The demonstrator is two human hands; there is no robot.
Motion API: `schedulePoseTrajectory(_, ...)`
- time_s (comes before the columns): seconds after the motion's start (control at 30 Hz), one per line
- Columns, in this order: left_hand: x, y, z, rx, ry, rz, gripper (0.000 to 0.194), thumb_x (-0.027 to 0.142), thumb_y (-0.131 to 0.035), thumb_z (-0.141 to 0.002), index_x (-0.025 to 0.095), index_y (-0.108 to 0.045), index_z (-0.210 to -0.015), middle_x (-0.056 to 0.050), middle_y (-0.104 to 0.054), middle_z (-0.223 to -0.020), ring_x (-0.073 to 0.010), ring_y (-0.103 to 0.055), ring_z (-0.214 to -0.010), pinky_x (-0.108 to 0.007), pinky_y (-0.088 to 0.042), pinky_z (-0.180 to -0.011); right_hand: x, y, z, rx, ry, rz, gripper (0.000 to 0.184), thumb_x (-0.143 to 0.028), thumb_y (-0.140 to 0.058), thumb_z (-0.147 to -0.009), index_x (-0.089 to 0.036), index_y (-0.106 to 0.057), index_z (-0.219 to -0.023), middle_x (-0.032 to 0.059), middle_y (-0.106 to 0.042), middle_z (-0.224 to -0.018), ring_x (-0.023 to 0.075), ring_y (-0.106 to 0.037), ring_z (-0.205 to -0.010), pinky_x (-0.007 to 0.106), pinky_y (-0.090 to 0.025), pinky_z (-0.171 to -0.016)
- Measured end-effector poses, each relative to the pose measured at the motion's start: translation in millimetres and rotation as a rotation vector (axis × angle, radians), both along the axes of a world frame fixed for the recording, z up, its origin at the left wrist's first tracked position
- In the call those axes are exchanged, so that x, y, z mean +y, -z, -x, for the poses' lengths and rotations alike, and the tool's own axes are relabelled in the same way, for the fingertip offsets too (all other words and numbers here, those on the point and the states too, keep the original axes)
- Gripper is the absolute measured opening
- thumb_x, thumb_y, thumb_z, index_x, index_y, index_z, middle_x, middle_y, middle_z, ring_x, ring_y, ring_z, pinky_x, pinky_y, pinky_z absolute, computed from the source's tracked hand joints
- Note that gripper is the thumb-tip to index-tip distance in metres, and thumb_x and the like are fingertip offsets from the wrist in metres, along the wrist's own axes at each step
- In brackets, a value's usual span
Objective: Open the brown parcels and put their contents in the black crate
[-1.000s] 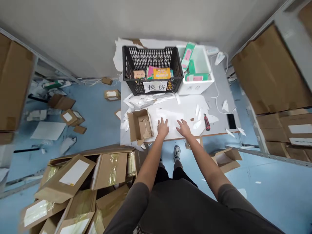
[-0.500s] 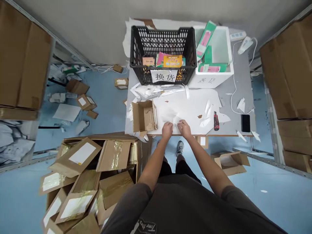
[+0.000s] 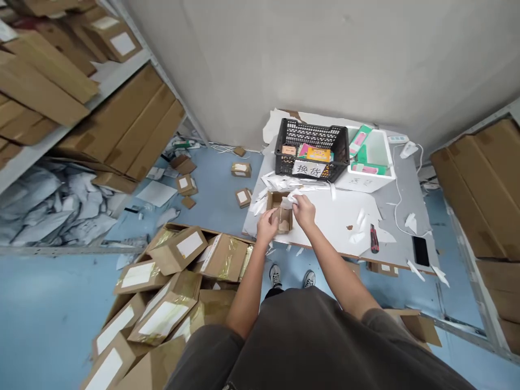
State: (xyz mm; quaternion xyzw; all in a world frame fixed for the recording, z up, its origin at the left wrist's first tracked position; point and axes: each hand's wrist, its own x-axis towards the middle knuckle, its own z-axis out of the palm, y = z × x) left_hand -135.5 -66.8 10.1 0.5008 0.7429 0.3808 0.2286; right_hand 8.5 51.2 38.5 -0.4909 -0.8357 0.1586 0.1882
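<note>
In the head view, the right hand (image 3: pixel 304 212) pinches crumpled white paper (image 3: pixel 293 197) at its eleven o'clock, by the far right rim of the open brown cardboard box (image 3: pixel 287 221). The box lies at that hand's nine o'clock, its long axis running roughly twelve to six. The left hand (image 3: pixel 267 226) is nearer, with the box at its one o'clock, fingers half-curled; I cannot tell whether they grip it.

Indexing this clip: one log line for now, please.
left hand at open carton | right hand holds white paper at its rim | box cutter on table
</note>
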Motion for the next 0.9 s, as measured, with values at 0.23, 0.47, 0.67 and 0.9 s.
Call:
schedulePoseTrajectory(0.23,-24.7,23.3,19.1,0.307,0.241,0.342,0.036,0.014,-0.067,-0.09,0.023,-0.075,-0.124,-0.008,-0.045,-0.169,-0.0347,-0.023,-0.164,-0.057,-0.042,-0.124,-11.4,46.8,81.3,-0.456,-0.202,0.466,0.062,-0.017,-0.076,-0.087,-0.018,-0.062,-0.148,0.0171,-0.063,-0.141,0.0263,-0.069,-0.109,0.033,-0.051,-0.097)
schedulePoseTrajectory(0.47,-29.4,56.3,17.9,0.399,0.282,0.411,0.046,0.02,-0.073,-0.088,0.026,-0.074,-0.133,-0.01,-0.039,-0.172,-0.041,-0.015,-0.165,-0.063,-0.033,-0.126,-50.8,45.7,29.9,-0.33,-0.197,0.162,0.057,-0.024,-0.068,-0.095,-0.021,-0.058,-0.151,0.0189,-0.05,-0.16,0.035,-0.049,-0.141,0.045,-0.05,-0.11)
schedulePoseTrajectory(0.67,-31.5,76.0,8.2,0.382,0.211,0.347,0.024,0.013,-0.065,-0.092,0.025,-0.081,-0.106,-0.003,-0.04,-0.173,-0.0389,-0.008,-0.167,-0.062,-0.033,-0.126,-82.4,73.6,-3.3,-0.576,-0.107,0.314,0.056,-0.024,-0.088,-0.081,-0.021,-0.069,-0.134,0.0191,-0.021,-0.177,0.0468,-0.026,-0.158,0.06,-0.036,-0.119)
schedulePoseTrajectory(0.9,-45.9,78.3,1.2,0.367,0.251,0.34,0.025,0.016,-0.062,-0.094,0.028,-0.078,-0.111,0.0,-0.035,-0.175,-0.0313,-0.013,-0.167,-0.058,-0.037,-0.125,-93.3,106.1,-31.8,-0.419,0.045,0.246,0.029,-0.026,-0.067,-0.096,-0.022,-0.075,-0.124,0.0128,-0.025,-0.178,0.0437,-0.034,-0.153,0.056,-0.045,-0.112)
